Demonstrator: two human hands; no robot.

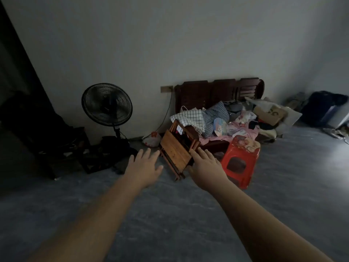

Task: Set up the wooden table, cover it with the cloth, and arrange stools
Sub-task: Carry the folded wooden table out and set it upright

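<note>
Both hands reach forward with fingers straight and spread, holding nothing. The left hand (145,165) hovers just left of the folded wooden table (175,150). The right hand (204,167) is at its right edge; contact is unclear. The table leans tilted on the floor, red stool (239,161) to its right, checked cloth (190,118) behind.

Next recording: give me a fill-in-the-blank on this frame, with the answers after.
1. The wooden table leans tilted, not set up but ____.
2. The plastic stool right of it is ____.
3. The fan stands to the table's ____.
4. The left hand and right hand hold nothing; both are ____.
Missing: folded; red; left; open.
</note>
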